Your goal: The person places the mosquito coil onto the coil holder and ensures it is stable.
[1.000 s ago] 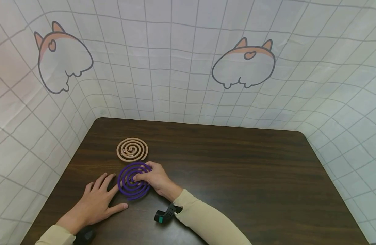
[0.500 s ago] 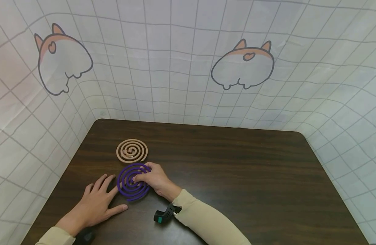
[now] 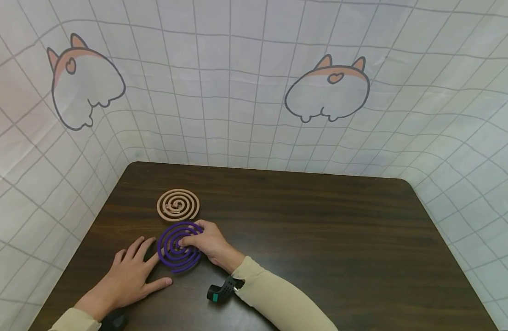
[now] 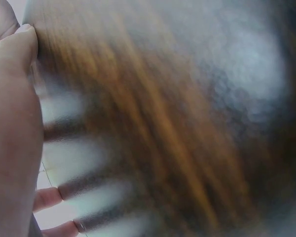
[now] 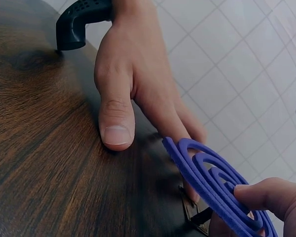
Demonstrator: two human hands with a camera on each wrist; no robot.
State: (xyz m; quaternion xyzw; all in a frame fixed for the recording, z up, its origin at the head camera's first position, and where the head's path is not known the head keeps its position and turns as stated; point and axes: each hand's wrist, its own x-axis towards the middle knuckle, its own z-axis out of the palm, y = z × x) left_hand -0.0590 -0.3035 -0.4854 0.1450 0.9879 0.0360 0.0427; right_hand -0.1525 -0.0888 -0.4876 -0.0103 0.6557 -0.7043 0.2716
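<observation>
ok so the R hand point(image 3: 214, 242) has the purple mosquito coil point(image 5: 200, 188) pinched, thumb on top near the middle of the spiral, fingers under/behind it. Per the R wrist cam the coil's tilted, at least partly up off the dark wood-grain table point(image 3: 320, 239). It's left of center on the tabletop, toward the near side, between the two hands.

L hand point(image 3: 127, 274) is spread wide & low over the wood, palm down, thumb stuck out to the side. Its index finger reaches under the L edge of the purple one, and the tip's right by a thin metallic-looking piece point(image 5: 188, 212). Mostly hidden tho, so can't tell what that is or if they're touching.

Just past the purple coil (farther from the person) there's a tan mosquito coil point(image 3: 178, 205) lying flat. Edges almost meet in the head view, can't tell if there's contact.

Other stuff: pale yellow sleeves point(image 3: 287, 294), a black wrist device point(image 3: 219, 293) w/ a green patch on the R arm, and a white grid-pattern curtain point(image 3: 237, 105) behind w/ 2 cartoon corgi butts point(image 3: 327, 92) on it lol. L wrist cam is mostly blurry wood + thumb, fyi.
</observation>
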